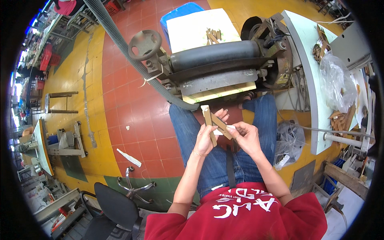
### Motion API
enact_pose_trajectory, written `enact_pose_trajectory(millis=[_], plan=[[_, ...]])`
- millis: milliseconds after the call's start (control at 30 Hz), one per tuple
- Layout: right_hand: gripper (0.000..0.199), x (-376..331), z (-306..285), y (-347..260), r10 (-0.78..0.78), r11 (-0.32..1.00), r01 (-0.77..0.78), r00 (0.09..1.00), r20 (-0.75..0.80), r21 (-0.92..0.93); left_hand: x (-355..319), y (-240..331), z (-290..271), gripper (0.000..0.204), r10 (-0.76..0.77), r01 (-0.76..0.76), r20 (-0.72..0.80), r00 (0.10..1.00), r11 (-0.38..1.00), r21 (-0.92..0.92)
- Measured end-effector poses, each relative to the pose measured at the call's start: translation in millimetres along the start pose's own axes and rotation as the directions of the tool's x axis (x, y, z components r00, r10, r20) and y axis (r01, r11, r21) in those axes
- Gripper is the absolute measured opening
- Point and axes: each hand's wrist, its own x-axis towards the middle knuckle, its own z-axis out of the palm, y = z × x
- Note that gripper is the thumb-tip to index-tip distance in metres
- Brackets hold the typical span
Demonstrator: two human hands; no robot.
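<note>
Above my lap, my left hand (205, 141) is closed round a narrow brown strip (207, 120) with a pale tip, standing nearly upright. A second brown strip (220, 125) slants across it, its lower end pinched by my right hand (246, 138). Something small and white (218, 132) shows between the hands, partly covered by the strips and fingers. Just beyond my knees stands a machine with a dark roller (216, 55) and a metal plate (219, 81) in front of it. Several similar brown strips (213, 37) lie on the white board (184, 30) behind the roller.
A grey hose (116, 38) runs down along the machine's left side, below a handwheel (145, 45). On the right, a pale table (306, 52) carries a clear plastic bag (338, 82) and brown pieces (341, 120). A black chair (116, 204) stands at lower left.
</note>
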Motion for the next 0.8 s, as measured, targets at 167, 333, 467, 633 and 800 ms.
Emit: enact_pose_trajectory(millis=[167,333,467,633,800], plan=[[0.014,-2.9,-15.4,5.8,0.018,0.988,-0.03,0.997,0.079,0.151,-7.8,-0.5,-3.2,0.048,-0.024,0.025,-0.055,0.998,1.0,0.014],[0.017,-9.0,-27.4,8.7,0.049,0.986,-0.068,0.991,0.121,0.153,-10.7,-6.9,-2.4,0.04,-0.02,0.023,-0.091,0.996,0.999,0.039],[0.019,-16.4,-27.1,9.2,0.072,0.996,-0.081,0.984,0.163,0.044,-13.1,-13.4,4.6,0.037,-0.029,0.044,-0.116,0.993,0.991,0.129],[0.02,-19.8,-33.1,9.0,0.102,0.995,-0.104,0.978,0.184,0.004,-15.3,-7.0,2.5,0.033,-0.031,0.054,-0.075,0.997,0.942,0.33],[0.021,-25.2,-50.7,-1.2,0.113,0.991,-0.103,0.984,0.134,-0.083,-19.6,2.6,-3.8,0.031,-0.069,0.076,-0.032,0.997,0.885,0.46]])
